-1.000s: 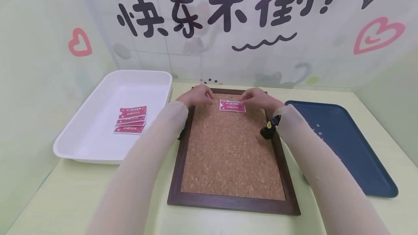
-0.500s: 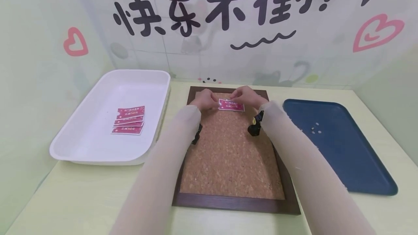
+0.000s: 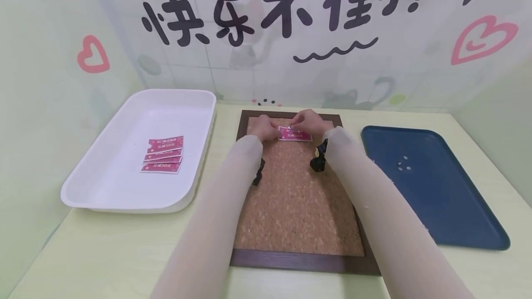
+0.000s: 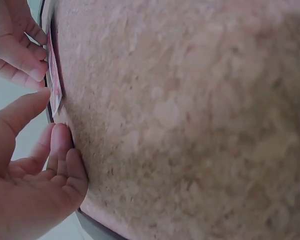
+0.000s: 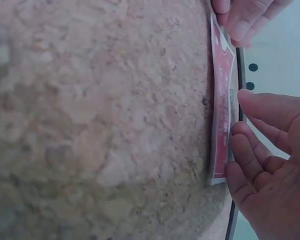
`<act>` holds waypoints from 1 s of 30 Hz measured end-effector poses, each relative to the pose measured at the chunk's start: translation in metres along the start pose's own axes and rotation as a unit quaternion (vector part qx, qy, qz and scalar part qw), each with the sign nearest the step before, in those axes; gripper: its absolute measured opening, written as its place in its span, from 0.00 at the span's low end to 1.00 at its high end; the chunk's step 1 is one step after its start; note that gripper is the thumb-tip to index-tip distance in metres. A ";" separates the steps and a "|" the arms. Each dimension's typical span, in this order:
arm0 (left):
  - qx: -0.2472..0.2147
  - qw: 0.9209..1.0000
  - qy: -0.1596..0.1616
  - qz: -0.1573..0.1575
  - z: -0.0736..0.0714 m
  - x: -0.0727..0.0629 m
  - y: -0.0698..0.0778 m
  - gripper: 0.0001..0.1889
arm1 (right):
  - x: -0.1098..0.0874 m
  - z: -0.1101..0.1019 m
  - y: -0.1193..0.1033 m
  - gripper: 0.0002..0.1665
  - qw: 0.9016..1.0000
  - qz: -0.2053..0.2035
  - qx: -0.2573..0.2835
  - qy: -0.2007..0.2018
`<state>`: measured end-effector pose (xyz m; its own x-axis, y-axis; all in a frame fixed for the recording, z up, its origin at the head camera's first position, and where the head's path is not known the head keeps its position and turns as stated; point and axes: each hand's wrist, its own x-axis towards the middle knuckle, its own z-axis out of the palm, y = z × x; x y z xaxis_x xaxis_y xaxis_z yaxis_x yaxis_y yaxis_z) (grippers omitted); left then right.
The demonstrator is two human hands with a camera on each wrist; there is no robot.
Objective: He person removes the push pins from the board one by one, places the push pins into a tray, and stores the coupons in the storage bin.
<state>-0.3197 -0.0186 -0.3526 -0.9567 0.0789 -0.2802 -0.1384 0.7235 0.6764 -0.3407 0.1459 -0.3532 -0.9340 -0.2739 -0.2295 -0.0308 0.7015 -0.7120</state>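
Note:
A pink coupon [image 3: 295, 134] with a white border lies near the top of a cork board [image 3: 299, 206]. A small pale piece [image 5: 233, 97], perhaps a clear thumbtack, shows at its upper edge. My right hand [image 3: 311, 122] is over that edge, thumb tip beside the pale piece, other fingertips along the coupon. My left hand [image 3: 264, 127] is at the coupon's left end. In the left wrist view its thumb [image 4: 32, 110] is close to the coupon's end, apart from the other fingers, which rest on the cork. No grip on the coupon shows.
A white tray [image 3: 104, 188] on the left holds several overlapping pink coupons [image 3: 164, 146]. On the right a blue tray [image 3: 449, 202] carries several small clear pieces [image 3: 402, 165]. A dark wooden frame [image 3: 291, 260] edges the board. A printed wall [image 3: 266, 82] stands behind.
My left hand has come right, to the coupon's left end. My right hand has shifted left along the coupon's top edge, to the pale piece. The coupon stays in place.

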 end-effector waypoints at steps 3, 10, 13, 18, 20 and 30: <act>-0.010 1.000 0.004 -0.005 0.002 0.002 -0.001 0.07 | 0.002 0.001 0.002 0.13 1.000 0.000 -0.003 0.004; -0.080 0.997 -0.007 -0.014 0.009 0.004 -0.001 0.05 | 0.004 0.006 0.007 0.15 1.000 0.001 0.011 0.012; -0.089 0.996 -0.004 -0.024 0.010 0.002 0.001 0.06 | 0.004 0.008 0.007 0.15 1.000 0.008 0.021 0.015; -0.091 0.995 0.001 -0.035 0.010 -0.004 0.004 0.08 | 0.006 0.010 0.005 0.13 1.000 0.002 0.006 0.028; -0.089 0.995 0.002 -0.035 0.010 -0.006 0.005 0.09 | 0.007 0.010 0.005 0.13 1.000 0.003 -0.003 0.031; -0.079 0.996 0.021 -0.034 0.014 -0.003 0.003 0.10 | 0.009 0.011 0.005 0.14 0.999 0.023 0.019 0.025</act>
<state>-0.3141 -0.0069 -0.3589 -0.9534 0.0021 -0.3018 -0.2384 0.6084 0.7570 -0.3456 0.1395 -0.3661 -0.9508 -0.2073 -0.2302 0.0262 0.6865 -0.7266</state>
